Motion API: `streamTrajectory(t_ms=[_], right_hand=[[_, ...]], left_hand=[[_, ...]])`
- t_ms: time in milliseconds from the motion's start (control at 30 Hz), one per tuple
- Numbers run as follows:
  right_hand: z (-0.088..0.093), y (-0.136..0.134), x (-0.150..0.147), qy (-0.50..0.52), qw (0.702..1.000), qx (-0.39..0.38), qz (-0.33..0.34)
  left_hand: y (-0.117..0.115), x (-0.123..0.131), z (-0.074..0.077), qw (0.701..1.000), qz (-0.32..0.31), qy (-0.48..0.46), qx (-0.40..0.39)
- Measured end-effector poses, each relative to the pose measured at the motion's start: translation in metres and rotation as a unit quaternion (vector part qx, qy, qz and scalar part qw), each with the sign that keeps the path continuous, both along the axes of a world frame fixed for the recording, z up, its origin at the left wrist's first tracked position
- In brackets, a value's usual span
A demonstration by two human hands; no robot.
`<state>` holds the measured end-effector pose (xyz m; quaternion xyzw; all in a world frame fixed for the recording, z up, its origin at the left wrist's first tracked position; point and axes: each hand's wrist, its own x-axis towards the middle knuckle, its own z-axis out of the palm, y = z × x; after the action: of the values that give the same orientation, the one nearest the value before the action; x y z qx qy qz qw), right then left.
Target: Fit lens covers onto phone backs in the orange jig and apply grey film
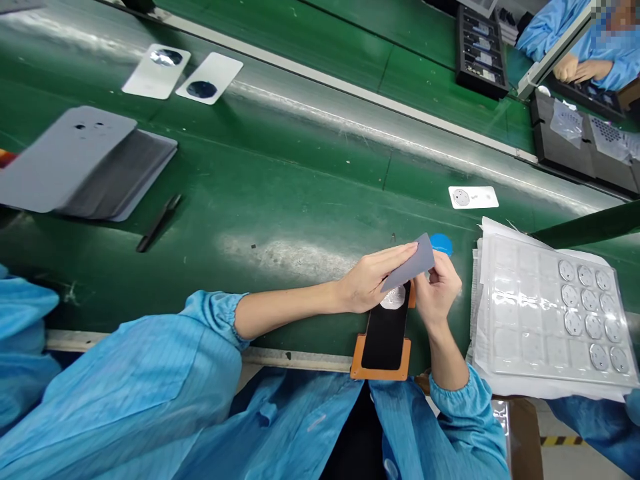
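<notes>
Thin grey rectangular sheet pinched in my left hand, right hand curled, can't tell its hold; keep edges steady

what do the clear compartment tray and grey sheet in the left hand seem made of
Clear rectangular compartment tray: probably moulded plastic, glossy, see-through with bright reflections. Thin grey sheet: matte, perhaps plastic or card; its even surface leaves that open.
</notes>
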<state>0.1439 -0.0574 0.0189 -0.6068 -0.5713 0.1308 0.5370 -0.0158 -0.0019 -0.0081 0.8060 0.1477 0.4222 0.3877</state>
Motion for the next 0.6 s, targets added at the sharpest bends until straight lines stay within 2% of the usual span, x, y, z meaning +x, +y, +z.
streamTrajectory(t_ms=[233,467,600], right_hand=[[0.0038,-0.0012,-0.0011,-0.018,1.000,0.023,0.011],[0.0064,-0.0020,-0.0006,0.062,0.998,-0.022,0.010],[0.0065,-0.0012,-0.0016,0.092,0.996,-0.018,0.008]], left_hand=[[-0.0039,0.0003,-0.0023,0.988,0.025,0.104,0.112],[-0.0052,0.0006,0.0026,0.978,0.033,0.134,0.154],[-0.0064,-0.0009,0.0025,0.983,0.039,0.113,0.141]])
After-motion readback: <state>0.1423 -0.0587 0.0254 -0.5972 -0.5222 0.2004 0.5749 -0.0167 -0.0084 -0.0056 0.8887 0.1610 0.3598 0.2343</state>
